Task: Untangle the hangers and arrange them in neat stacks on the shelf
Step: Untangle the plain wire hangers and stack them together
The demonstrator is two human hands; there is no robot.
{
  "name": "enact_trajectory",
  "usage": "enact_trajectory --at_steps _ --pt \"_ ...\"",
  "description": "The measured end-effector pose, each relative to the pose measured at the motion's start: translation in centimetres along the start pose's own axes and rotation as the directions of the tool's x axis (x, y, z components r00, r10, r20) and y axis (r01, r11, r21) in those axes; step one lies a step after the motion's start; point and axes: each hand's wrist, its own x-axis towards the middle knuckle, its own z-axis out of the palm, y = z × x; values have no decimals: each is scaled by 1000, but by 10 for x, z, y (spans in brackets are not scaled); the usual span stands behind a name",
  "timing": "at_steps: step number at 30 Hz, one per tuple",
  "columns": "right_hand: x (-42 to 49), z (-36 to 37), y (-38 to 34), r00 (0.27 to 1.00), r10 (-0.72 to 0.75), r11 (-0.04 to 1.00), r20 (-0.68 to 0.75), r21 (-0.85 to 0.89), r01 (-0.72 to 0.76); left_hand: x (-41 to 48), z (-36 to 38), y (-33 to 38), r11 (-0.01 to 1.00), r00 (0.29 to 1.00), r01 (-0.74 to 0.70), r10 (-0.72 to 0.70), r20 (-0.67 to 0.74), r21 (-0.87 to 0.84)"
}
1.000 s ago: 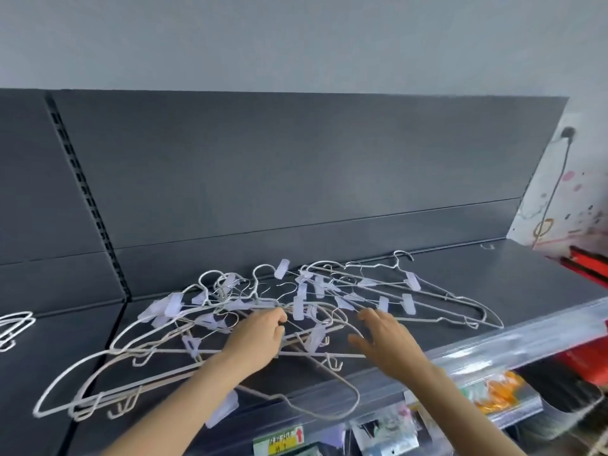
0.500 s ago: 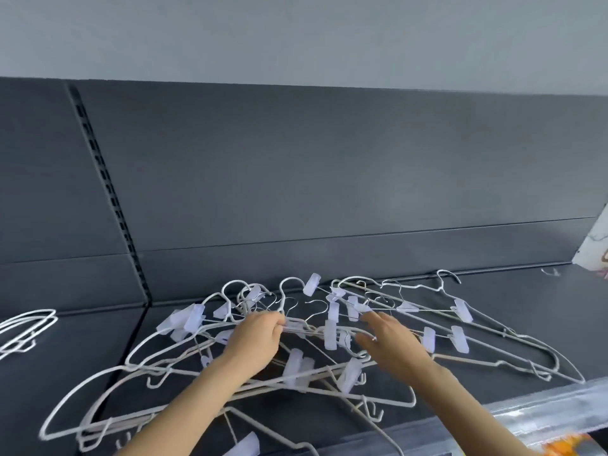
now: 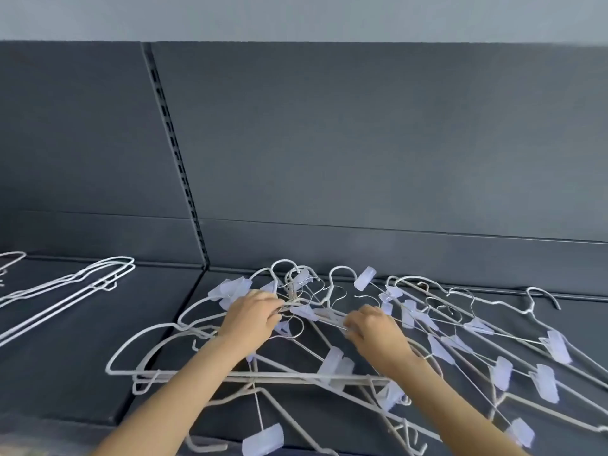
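Tangled white wire hangers (image 3: 296, 378) lie on the dark shelf (image 3: 82, 373), spreading from centre to lower right of the frame. Translucent clips (image 3: 365, 278) are caught among crossed wires and hooks. Left hand (image 3: 253, 315): fingers curled, pinching a bunch of hook necks at the top of the tangle. Right hand (image 3: 371, 327): fingers curled round a thin wire just beside it. Neat hanger stack (image 3: 82, 284) sits at centre left, well apart, beyond the slotted upright (image 3: 174, 153).
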Motion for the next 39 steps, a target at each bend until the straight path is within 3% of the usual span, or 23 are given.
enact_trajectory --at_steps 4,8,13,16,20,25,28,32,36,39 --pt "2 -2 4 997 16 993 -73 116 -8 10 -4 3 999 1000 -10 10 -2 41" --pt "5 -18 12 968 -9 996 -250 89 32 24 -16 9 995 982 -91 85 -170 -30" --pt "2 -30 33 966 18 974 -260 221 41 33 -19 24 985 946 -155 127 -297 -73" --pt "-3 -24 47 952 109 964 -285 266 -31 26 -14 22 993 943 -93 63 -327 -77" --pt "-17 -33 64 908 269 881 -322 462 -97 9 -6 4 995 942 50 -75 -327 -84" --pt "-33 -38 118 819 365 922 -444 294 -252 2 5 -10 991 981 126 -130 -146 -35" --pt "-45 -29 140 823 414 908 -389 116 -402 4 11 -8 986 985 161 -163 -58 -46" --pt "-46 -25 131 801 533 835 -272 19 -549 11 14 -5 983 983 178 -180 -41 -47" --pt "-25 -33 95 876 394 916 -276 42 -399 20 16 -2 978 987 158 -154 -36 140" --pt "-9 -34 55 964 214 973 -155 125 -196 22 13 1 979 984 165 -156 -82 119"
